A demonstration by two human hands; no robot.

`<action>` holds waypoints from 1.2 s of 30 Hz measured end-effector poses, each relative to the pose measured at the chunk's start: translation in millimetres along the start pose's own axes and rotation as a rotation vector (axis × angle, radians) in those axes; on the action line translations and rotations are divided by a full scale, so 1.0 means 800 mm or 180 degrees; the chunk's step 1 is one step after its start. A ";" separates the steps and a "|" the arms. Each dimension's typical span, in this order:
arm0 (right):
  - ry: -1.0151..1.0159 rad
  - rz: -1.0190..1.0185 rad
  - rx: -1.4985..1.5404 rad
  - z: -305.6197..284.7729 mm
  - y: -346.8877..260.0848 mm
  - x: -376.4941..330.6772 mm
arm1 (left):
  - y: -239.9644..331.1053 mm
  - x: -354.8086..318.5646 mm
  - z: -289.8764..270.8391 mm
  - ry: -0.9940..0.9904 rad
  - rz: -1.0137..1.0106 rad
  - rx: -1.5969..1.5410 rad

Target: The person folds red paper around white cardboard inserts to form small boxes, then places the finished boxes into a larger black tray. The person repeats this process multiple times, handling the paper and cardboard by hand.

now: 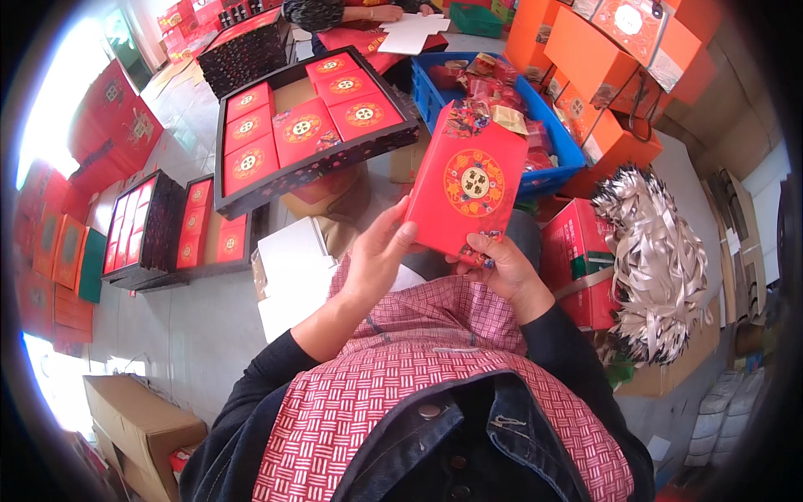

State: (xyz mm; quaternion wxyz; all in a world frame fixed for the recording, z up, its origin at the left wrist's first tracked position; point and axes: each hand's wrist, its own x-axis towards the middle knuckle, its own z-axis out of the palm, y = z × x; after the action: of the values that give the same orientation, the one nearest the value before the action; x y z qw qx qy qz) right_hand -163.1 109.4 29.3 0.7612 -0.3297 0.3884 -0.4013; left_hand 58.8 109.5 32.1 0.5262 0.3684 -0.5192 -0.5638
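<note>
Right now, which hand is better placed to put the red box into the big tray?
Probably the left hand: it holds the red box on the side facing the tray. The right hand supports the box's bottom edge, farther away.

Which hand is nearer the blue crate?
Right. The right hand grips the red box below the blue crate; the left hand is farther left.

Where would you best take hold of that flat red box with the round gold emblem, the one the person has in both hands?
Probably by its lower end, one hand at each long edge, coming from below. The red box is flat and tilted up, its open top stuffed with wrapped sweets, so that end is best left alone. The left hand and right hand already pinch its lower edges with their fingers.
</note>
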 end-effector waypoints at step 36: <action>-0.0489 -0.0781 -0.1286 0.145 -0.067 0.179 | 0.049 0.067 -0.133 0.1285 -0.0401 -0.1558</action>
State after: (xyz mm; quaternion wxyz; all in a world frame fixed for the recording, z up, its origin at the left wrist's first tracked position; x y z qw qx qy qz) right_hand -29.1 -17.7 81.5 0.6526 -0.5495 0.3589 -0.3787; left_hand 160.4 39.8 56.8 0.6556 0.3667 -0.2296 -0.6189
